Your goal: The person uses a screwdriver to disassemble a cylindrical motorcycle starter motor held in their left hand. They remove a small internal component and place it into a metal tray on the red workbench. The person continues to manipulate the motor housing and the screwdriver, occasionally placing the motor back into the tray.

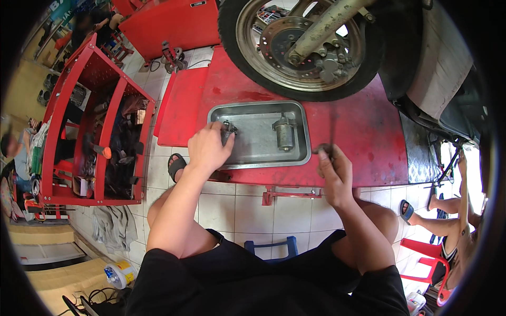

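At a red worktop (363,147) in a workshop, I have the left hand (208,147) over the left wall of a shallow metal tray (254,141), thumb and fingers closed about a small dark metal part (229,128) just inside the rim. On the tray's other side sits a dull metal cylinder (285,136), untouched, its long axis running roughly away from the person. From my distant seat the telling line runs across that tray: the cylinder lies to the right of the left fingers, bare metal between, and to the left of the right hand (335,169), which is the nearer of the two. I have that right hand outside the tray, off its near right corner, fingers clenched on a dark object (322,149); motion blur leaves me unsure whether it is a tool or a part. Beyond the tray, a motorcycle wheel (282,45) stands at the worktop's far side.
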`<state>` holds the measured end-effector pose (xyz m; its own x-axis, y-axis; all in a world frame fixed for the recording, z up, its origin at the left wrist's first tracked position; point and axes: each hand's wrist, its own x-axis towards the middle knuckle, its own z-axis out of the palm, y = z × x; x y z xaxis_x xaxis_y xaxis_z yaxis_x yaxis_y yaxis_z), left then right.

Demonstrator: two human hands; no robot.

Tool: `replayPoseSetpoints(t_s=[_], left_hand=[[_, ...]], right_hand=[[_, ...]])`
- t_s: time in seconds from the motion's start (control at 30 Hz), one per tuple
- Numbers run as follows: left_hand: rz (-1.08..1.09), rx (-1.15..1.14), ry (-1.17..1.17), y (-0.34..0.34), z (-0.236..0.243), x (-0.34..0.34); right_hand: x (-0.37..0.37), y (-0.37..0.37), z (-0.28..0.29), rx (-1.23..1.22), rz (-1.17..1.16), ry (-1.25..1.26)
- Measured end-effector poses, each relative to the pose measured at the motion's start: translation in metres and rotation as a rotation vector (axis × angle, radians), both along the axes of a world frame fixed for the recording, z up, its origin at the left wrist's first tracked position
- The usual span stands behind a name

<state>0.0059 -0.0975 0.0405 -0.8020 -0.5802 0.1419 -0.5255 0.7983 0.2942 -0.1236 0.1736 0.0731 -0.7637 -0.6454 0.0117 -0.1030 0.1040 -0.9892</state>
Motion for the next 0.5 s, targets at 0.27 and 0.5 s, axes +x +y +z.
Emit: replayPoseSetpoints(t_s=[0.27,0.5], left_hand=[[0.023,-0.168,-0.099,-0.007,-0.027,-0.007],[-0.035,-0.293,-0.065,0.007,-0.029,-0.02]], right_hand=[[-0.004,-0.001,0.009,0.118,0.051,0.176],[-0.011,0.005,0.012,0.132,0.046,0.194]])
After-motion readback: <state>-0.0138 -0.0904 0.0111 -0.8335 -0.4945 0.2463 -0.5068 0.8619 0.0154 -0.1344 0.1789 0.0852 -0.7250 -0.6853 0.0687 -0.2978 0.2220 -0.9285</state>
